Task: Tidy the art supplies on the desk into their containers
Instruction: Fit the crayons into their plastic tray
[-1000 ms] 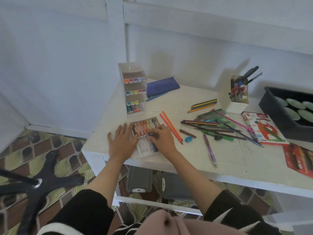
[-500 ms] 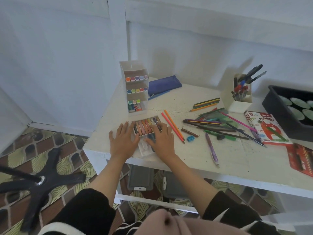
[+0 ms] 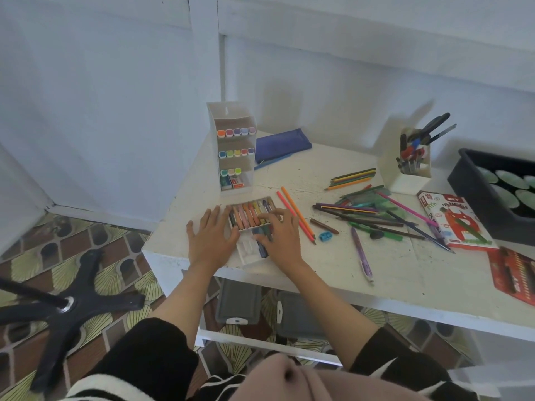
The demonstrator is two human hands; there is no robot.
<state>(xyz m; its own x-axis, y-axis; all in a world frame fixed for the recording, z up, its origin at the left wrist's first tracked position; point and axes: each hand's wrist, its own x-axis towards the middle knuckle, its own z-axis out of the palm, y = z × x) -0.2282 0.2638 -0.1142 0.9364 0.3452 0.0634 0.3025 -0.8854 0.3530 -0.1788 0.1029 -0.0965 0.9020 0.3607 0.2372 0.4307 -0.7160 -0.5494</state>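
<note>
A white tray of oil pastels (image 3: 250,252) lies near the desk's front left corner, its far row full of coloured sticks (image 3: 251,213). My left hand (image 3: 210,238) lies flat on the desk against the tray's left side, fingers straight. My right hand (image 3: 279,238) covers the tray's right half, its fingertips touching the pastels in the near row. Loose coloured pencils and pens (image 3: 373,216) are scattered to the right. A white marker rack (image 3: 232,149) stands behind the tray, and a white pen holder (image 3: 408,166) stands at the back.
A blue pencil pouch (image 3: 282,144) lies at the back. To the right are an oil pastel box (image 3: 454,221), a red box (image 3: 514,274) and a black tray (image 3: 469,195). A blue sharpener (image 3: 326,235) and two orange pencils (image 3: 295,215) lie beside my right hand. A chair base (image 3: 69,302) stands on the floor.
My right hand has slid forward over the tray, its fingertips now reaching the far row of pastels. My left hand stays flat beside the tray.
</note>
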